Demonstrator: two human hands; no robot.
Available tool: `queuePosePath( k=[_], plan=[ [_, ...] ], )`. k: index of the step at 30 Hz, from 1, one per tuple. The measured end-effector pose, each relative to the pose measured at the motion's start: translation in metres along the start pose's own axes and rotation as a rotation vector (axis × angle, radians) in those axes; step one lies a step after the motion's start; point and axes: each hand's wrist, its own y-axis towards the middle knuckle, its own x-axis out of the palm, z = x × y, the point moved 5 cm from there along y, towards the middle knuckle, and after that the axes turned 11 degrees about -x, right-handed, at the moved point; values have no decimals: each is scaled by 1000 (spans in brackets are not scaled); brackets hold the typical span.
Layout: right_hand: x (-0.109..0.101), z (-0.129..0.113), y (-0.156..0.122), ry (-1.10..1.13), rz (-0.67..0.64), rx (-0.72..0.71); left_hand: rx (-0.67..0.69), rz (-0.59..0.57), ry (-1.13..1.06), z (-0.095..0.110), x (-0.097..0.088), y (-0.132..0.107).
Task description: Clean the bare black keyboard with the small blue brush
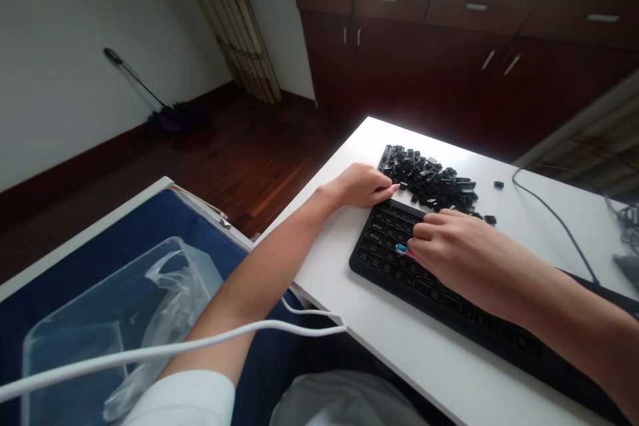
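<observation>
A black keyboard (372,266) with its keycaps off lies at a slant on the white table, bare key sockets showing. My right hand (454,243) is over its left part, fingers pinched on a small blue-tipped tool (401,248) that points down at the sockets; most of the tool is hidden. My left hand (364,185) rests by the keyboard's far left corner, fingers curled together. Whatever it may hold is hidden. Beside its fingertips sits a loose keycap (403,186), at the edge of a heap of black keycaps (429,176) behind the keyboard.
Two stray keycaps, one greenish (498,184) and one black (490,219), lie right of the heap. A dark cable (549,210) curves across the white table (319,266). A white cable (200,345) crosses low in front. Left is a blue-lined frame holding a clear plastic bag (174,299).
</observation>
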Motion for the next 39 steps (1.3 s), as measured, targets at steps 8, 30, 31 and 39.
queuePosePath(
  k=[8,30,31,39],
  plan=[
    [-34,1,-58,-273,201,188,24,1,-64,-2,1,0],
    [21,-15,-52,279,300,959,21,43,-199,-9,9,2],
    [17,-15,-51,169,347,1001,18,40,-213,-9,10,2],
    [4,-12,-56,384,442,1076,-5,31,-260,-11,10,1]
  ],
)
